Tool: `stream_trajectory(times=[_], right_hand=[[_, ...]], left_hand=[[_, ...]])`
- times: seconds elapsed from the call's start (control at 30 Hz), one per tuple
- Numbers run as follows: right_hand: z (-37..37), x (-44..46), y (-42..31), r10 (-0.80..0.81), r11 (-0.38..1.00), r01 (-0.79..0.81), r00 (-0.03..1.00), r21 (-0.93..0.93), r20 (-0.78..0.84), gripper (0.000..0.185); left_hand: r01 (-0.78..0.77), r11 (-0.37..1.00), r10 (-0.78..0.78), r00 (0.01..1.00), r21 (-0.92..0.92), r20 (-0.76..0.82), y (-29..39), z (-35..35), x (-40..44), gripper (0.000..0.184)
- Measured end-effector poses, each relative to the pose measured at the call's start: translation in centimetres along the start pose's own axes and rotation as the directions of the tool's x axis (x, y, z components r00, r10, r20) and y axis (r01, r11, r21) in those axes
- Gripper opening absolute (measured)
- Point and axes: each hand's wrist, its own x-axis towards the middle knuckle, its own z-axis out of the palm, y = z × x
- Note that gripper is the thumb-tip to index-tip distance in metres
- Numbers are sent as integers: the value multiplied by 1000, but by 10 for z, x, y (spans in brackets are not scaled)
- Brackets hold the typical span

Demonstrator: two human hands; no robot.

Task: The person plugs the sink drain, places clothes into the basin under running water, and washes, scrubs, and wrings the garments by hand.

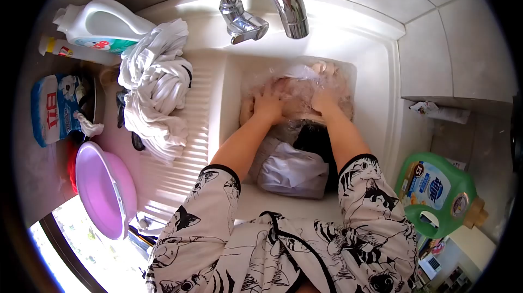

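Observation:
My left hand (268, 103) lies in the sink water with its fingers spread on a beige-pink wet garment (297, 97). My right hand (325, 99) presses into the same garment on its right side; its fingers are mostly hidden by water and cloth. Clear, bubbly water surrounds both hands in the white sink basin (376, 91). Nearer my body, a pale grey-white cloth (291, 170) bulges up in the basin beside a black cloth (313, 139). What lies beneath the garment is hidden.
A chrome faucet (294, 20) overhangs the basin's far side. White twisted laundry (158, 86) lies on the ribbed washboard (199, 108) at left. Beyond it are a white detergent jug (106, 20), a blue-white packet (54, 109) and a purple basin (103, 189). A green detergent bottle (436, 195) is at right.

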Motion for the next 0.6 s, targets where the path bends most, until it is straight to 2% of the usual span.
stream_trajectory(times=[0.07, 0.1, 0.13, 0.17, 0.2, 0.23, 0.3, 0.33, 0.37, 0.4, 0.43, 0.47, 0.5, 0.53, 0.57, 0.6], right_hand=[[-26, 15, 3, -72, 982, 11, 944, 187, 322, 47], [-20, 18, 9, -74, 983, 16, 949, 184, 307, 47], [5, 18, 18, -1, 895, -112, 967, 431, 254, 44], [7, 21, 25, 76, 742, -191, 976, 642, 202, 42], [-14, 8, 17, 234, 687, -232, 968, 689, 92, 42], [-6, -1, 2, 234, 687, -231, 968, 689, 92, 42], [3, -25, -6, 532, 550, -302, 845, 779, -48, 43], [3, -26, -2, 484, 527, -300, 875, 795, 9, 48], [1, -34, -1, 495, 528, -301, 869, 794, 0, 48], [1, -43, -9, 535, 458, -312, 844, 832, 22, 55], [-3, -48, -20, 564, 387, -323, 824, 863, 56, 62], [-14, -49, -25, 458, -72, -358, 817, 931, 350, 77], [-42, -47, -29, 459, -72, -348, 821, 935, 341, 77], [-76, -42, -37, 340, -366, -433, 761, 823, 552, 80], [-91, -42, -38, 163, -605, -507, 676, 614, 719, 84], [-53, -35, -22, -56, -667, -531, 735, 522, 676, 87]], left_hand=[[-15, 998, 11, 998, -65, -62, -4, 19, -15, 65], [-40, 990, 22, 991, -134, -131, -8, 26, -20, 61], [-40, 990, 22, 991, -135, -130, -10, 36, -19, 61], [-18, 993, -6, 979, -116, -204, -11, 38, -19, 63], [-5, 995, -21, 965, -97, -262, -9, 43, -21, 65], [-5, 995, -21, 965, -97, -263, -13, 44, -19, 65], [2, 942, -134, 920, -337, -369, -8, 38, -11, 48], [2, 942, -134, 920, -336, -369, -13, 39, -9, 48], [-74, 886, -186, 848, -457, -497, -14, 36, -8, 38], [-165, 816, -255, 757, -554, -602, -17, 33, -4, 31], [-165, 817, -255, 756, -553, -602, -18, 33, 7, 31], [-182, 404, -368, 865, -897, -341, -16, 24, 20, 27], [-87, -125, -323, 945, -988, -42, -10, 16, 28, 24], [-30, 67, -296, 954, -997, -48, -7, -12, 14, 28], [32, 247, -260, 965, -968, -35, 6, -47, -8, 33], [-227, 567, -92, 938, -791, -335, 19, -77, -42, 30]])
